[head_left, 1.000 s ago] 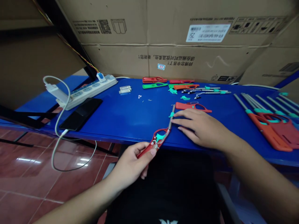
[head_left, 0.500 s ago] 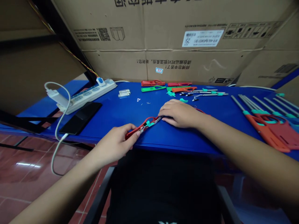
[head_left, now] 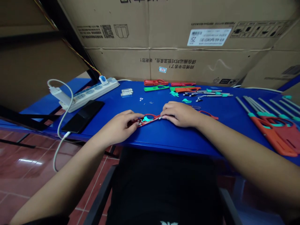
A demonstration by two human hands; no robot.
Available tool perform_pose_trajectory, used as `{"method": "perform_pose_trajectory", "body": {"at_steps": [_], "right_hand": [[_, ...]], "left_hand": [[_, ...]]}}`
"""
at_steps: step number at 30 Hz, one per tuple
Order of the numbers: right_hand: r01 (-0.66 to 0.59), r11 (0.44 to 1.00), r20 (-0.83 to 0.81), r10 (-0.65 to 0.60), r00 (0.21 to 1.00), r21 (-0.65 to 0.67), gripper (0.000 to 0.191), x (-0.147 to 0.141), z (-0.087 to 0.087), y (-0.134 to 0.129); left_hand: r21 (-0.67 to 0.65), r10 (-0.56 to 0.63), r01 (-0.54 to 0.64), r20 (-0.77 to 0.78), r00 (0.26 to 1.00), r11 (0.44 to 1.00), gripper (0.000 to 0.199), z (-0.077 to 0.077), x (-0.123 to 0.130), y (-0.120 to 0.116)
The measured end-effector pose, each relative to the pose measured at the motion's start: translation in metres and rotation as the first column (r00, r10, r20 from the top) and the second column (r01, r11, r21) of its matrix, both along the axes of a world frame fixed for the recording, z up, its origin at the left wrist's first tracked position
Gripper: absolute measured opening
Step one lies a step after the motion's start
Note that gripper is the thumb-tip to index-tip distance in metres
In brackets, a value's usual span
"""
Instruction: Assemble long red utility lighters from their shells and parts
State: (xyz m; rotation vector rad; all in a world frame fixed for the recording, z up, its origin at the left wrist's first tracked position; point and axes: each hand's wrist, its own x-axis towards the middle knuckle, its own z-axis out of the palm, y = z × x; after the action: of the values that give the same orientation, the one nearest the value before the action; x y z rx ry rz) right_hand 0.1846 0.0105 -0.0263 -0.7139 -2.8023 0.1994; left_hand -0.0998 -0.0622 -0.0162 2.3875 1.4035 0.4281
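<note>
Nearest is a black chair back [head_left: 161,187], with red tile floor [head_left: 35,150] shining to its left. At the edge of the blue table [head_left: 164,139], a half-open red utility lighter [head_left: 150,120] lies between the hands, a teal part showing in its shell. The left hand [head_left: 117,126] is closed, its fingers gripping the lighter's wider end. The right hand [head_left: 180,114] lies curved over the table, fingertips at the metal tip; whether it grips, I cannot tell. Farther left are a black phone [head_left: 83,115], a white cable [head_left: 62,125] and a power strip [head_left: 91,93]. Ahead lie small metal tubes [head_left: 126,92], red and green shells [head_left: 156,85] and, at right, assembled lighters [head_left: 273,134]. Cardboard boxes [head_left: 187,59] stand behind the table.
</note>
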Motion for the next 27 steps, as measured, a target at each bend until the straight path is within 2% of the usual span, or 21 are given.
{"method": "perform_pose_trajectory", "body": {"at_steps": [4,10,13,15,16,20,27], "right_hand": [[0.031,0.999,0.001,-0.031,1.0,-0.009,0.028,0.0,0.002,-0.002],[0.065,0.998,0.005,-0.065,0.998,-0.006,0.032,0.0,0.001,-0.004],[0.066,0.998,0.001,-0.066,0.998,0.002,0.033,0.0,0.0,-0.004],[0.063,0.998,0.002,-0.063,0.998,0.007,0.032,0.0,-0.001,-0.004],[0.062,0.998,0.004,-0.062,0.998,0.009,0.032,0.001,-0.001,-0.004],[0.064,0.998,0.017,-0.065,0.998,0.024,0.032,0.004,-0.001,-0.007],[0.059,0.997,0.045,-0.062,0.997,0.056,0.035,0.006,0.001,-0.017]], "left_hand": [[0.031,-0.068,0.069,-0.028,0.997,0.997,0.043,-0.003,0.002,0.004],[0.009,-0.132,0.133,-0.027,0.991,0.991,0.046,0.006,0.005,0.013],[0.072,-0.072,0.068,0.053,0.996,0.995,0.044,0.006,0.017,0.013],[0.085,0.012,-0.024,0.139,0.99,0.996,0.039,0.001,0.027,0.012],[0.083,0.017,-0.031,0.162,0.987,0.996,0.034,-0.002,0.032,0.012],[0.158,-0.07,0.038,0.203,0.977,0.987,0.019,-0.015,0.042,0.014],[0.181,-0.178,0.145,0.186,0.966,0.973,0.032,-0.02,0.037,0.012]]}}
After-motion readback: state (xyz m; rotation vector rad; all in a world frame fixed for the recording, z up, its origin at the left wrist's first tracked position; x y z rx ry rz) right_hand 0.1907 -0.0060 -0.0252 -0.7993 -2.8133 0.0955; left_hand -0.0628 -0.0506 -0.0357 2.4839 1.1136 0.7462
